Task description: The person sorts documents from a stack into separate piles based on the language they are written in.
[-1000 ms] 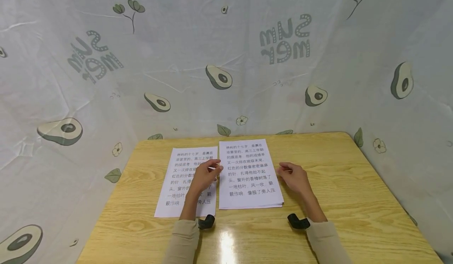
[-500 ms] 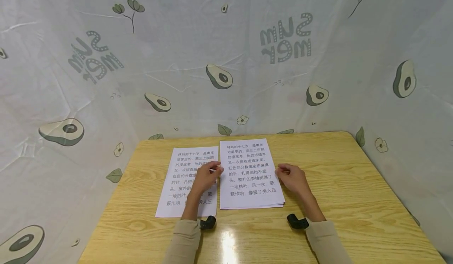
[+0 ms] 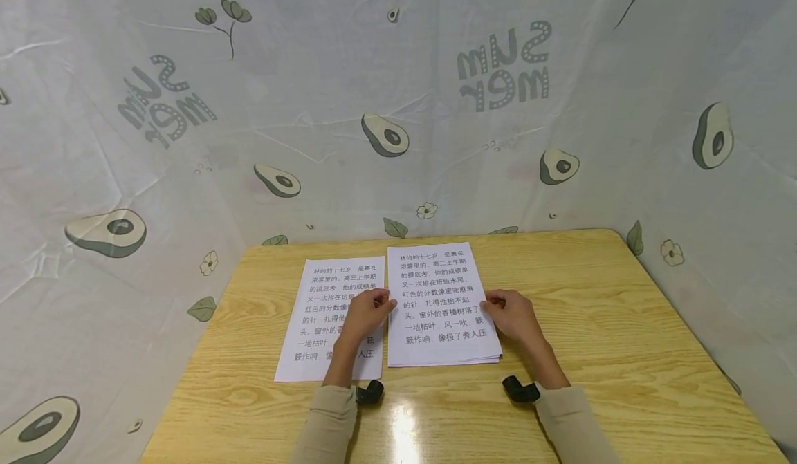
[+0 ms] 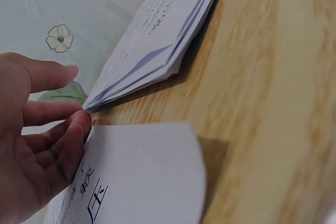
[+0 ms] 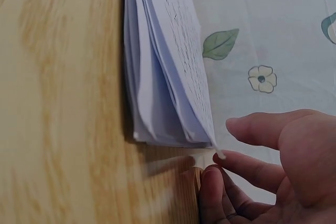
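The printed stack (image 3: 441, 305) is set on the table (image 3: 591, 298), just right of a second printed paper (image 3: 317, 319). Its left edge appears touched by the left hand (image 3: 366, 314), its right by the right hand (image 3: 513, 317), both unclenched, thumbs held apart. Loose layers are best squared with light, matched pressure.

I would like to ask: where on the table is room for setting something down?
The widest bare patch of the wooden table lies between the right hand and the table's right edge. Smaller ones: left of the left printed page, and between the beige sleeves. Crowded: the narrow gap between page and paper stack, by the left hand.
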A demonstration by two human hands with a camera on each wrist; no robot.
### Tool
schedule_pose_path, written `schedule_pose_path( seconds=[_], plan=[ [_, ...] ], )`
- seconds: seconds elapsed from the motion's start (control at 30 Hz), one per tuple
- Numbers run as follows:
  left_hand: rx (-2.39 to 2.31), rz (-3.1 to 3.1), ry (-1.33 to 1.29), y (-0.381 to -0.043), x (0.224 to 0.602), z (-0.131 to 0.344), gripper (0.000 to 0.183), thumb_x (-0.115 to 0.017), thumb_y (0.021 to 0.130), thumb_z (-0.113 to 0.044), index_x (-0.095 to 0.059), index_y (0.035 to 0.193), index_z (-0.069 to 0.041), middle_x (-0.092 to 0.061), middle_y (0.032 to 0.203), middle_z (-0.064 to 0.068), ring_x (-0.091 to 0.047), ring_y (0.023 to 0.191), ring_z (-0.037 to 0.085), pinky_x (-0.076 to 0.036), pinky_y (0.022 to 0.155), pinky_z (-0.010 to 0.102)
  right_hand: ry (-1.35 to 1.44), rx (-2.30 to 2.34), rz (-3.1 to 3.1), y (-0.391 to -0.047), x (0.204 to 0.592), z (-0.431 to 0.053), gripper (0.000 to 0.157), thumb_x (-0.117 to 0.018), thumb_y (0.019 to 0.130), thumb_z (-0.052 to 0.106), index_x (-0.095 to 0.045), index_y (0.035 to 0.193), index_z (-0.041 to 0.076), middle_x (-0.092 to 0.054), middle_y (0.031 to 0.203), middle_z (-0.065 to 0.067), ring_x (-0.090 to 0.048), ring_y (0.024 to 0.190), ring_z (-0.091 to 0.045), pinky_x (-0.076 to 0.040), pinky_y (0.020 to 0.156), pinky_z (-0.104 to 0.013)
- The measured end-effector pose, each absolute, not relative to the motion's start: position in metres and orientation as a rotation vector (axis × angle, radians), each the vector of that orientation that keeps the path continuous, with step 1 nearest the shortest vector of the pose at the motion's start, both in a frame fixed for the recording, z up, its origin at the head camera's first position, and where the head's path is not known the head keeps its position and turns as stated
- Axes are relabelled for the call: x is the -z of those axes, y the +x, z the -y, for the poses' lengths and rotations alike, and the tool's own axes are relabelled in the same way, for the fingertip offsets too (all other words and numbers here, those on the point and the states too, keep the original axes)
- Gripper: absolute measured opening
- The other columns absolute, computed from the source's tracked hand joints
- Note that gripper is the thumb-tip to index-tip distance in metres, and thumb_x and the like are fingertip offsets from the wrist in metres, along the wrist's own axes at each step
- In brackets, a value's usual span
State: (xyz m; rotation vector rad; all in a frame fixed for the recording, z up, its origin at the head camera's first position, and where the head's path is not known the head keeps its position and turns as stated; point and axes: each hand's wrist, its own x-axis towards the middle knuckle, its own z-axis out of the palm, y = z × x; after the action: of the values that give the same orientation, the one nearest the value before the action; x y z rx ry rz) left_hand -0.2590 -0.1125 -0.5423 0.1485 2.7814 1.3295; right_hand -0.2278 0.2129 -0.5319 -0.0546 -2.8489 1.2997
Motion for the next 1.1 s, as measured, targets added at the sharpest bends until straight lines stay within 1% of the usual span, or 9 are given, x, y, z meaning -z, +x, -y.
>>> schedule_pose_path(
  seconds=[0.13,0.27,0.37,0.43,0.67,0.8,0.87,1.03,1.1],
  plan=[
    [-1.319,-2.781,0.132,-0.2605,0.5445,0.1115,0.029,-0.076,0.099,-0.025,-0.078,0.119,-0.004,-0.074,0.101,0.008,-0.062,0.083,0.016,-0.049,0.068,0.027,-0.041,-1.295,2.844,-0.228,0.5327,-0.2121,0.038,-0.069,0.101,0.016,-0.072,0.131,-0.008,-0.077,0.11,-0.021,-0.065,0.087,-0.024,-0.049,0.073,-0.03],
    [-1.326,-2.773,0.129,-0.2598,0.5447,0.1115,0.034,-0.077,0.099,-0.026,-0.077,0.125,-0.003,-0.074,0.105,0.008,-0.067,0.092,0.019,-0.052,0.075,0.03,-0.029,-1.296,2.845,-0.2276,0.5331,-0.2114,0.037,-0.069,0.101,0.015,-0.073,0.13,-0.008,-0.078,0.109,-0.021,-0.067,0.088,-0.025,-0.05,0.073,-0.031],
    [-1.338,-2.769,0.142,-0.2588,0.5437,0.1117,0.037,-0.077,0.099,-0.025,-0.076,0.128,-0.001,-0.074,0.106,0.008,-0.07,0.096,0.021,-0.055,0.078,0.032,-0.03,-1.298,2.853,-0.2269,0.5324,-0.2105,0.037,-0.069,0.101,0.015,-0.073,0.13,-0.008,-0.078,0.11,-0.022,-0.068,0.089,-0.026,-0.05,0.073,-0.031],
    [-1.342,-2.771,0.155,-0.2583,0.543,0.1119,0.037,-0.076,0.099,-0.024,-0.076,0.128,-0.001,-0.075,0.106,0.008,-0.07,0.096,0.021,-0.055,0.078,0.032,-0.03,-1.3,2.857,-0.2265,0.5318,-0.2101,0.037,-0.069,0.101,0.015,-0.072,0.13,-0.008,-0.077,0.112,-0.023,-0.069,0.09,-0.027,-0.051,0.074,-0.032],
    [-1.349,-2.774,0.161,-0.258,0.5401,0.1119,0.035,-0.076,0.1,-0.024,-0.076,0.126,-0.001,-0.073,0.104,0.01,-0.065,0.091,0.02,-0.051,0.075,0.031,-0.028,-1.275,2.866,-0.2273,0.5315,-0.2092,0.038,-0.069,0.102,0.017,-0.073,0.131,-0.006,-0.076,0.118,-0.024,-0.07,0.096,-0.028,-0.052,0.077,-0.032],
    [-1.35,-2.773,0.142,-0.2578,0.5393,0.1116,0.034,-0.075,0.1,-0.024,-0.075,0.125,-0.001,-0.073,0.105,0.011,-0.065,0.092,0.02,-0.051,0.075,0.031,-0.034,-1.277,2.871,-0.2274,0.5306,-0.2087,0.038,-0.069,0.102,0.018,-0.072,0.132,-0.006,-0.075,0.12,-0.024,-0.07,0.098,-0.029,-0.053,0.078,-0.033],
    [-1.355,-2.765,0.131,-0.2573,0.539,0.1116,0.03,-0.075,0.1,-0.024,-0.075,0.121,-0.002,-0.074,0.107,0.012,-0.066,0.092,0.021,-0.051,0.073,0.031,-0.037,-1.283,2.872,-0.2265,0.5293,-0.2081,0.038,-0.069,0.102,0.018,-0.072,0.132,-0.006,-0.075,0.121,-0.024,-0.07,0.099,-0.03,-0.054,0.079,-0.034],
    [-1.391,-2.752,0.116,-0.2569,0.5398,0.1116,0.036,-0.075,0.1,-0.023,-0.074,0.128,-0.002,-0.075,0.112,0.012,-0.071,0.101,0.026,-0.057,0.075,0.032,-0.019,-1.312,2.859,-0.2237,0.5278,-0.2063,0.039,-0.07,0.102,0.016,-0.07,0.135,-0.006,-0.07,0.127,-0.028,-0.071,0.107,-0.036,-0.059,0.087,-0.045],
    [-1.419,-2.746,0.113,-0.257,0.5406,0.111,0.04,-0.076,0.099,-0.022,-0.072,0.134,-0.002,-0.075,0.112,0.012,-0.073,0.104,0.026,-0.06,0.078,0.033,-0.006,-1.315,2.848,-0.2232,0.5279,-0.2052,0.04,-0.072,0.101,0.016,-0.07,0.136,-0.005,-0.07,0.126,-0.027,-0.071,0.107,-0.037,-0.059,0.087,-0.044]
  ],
)
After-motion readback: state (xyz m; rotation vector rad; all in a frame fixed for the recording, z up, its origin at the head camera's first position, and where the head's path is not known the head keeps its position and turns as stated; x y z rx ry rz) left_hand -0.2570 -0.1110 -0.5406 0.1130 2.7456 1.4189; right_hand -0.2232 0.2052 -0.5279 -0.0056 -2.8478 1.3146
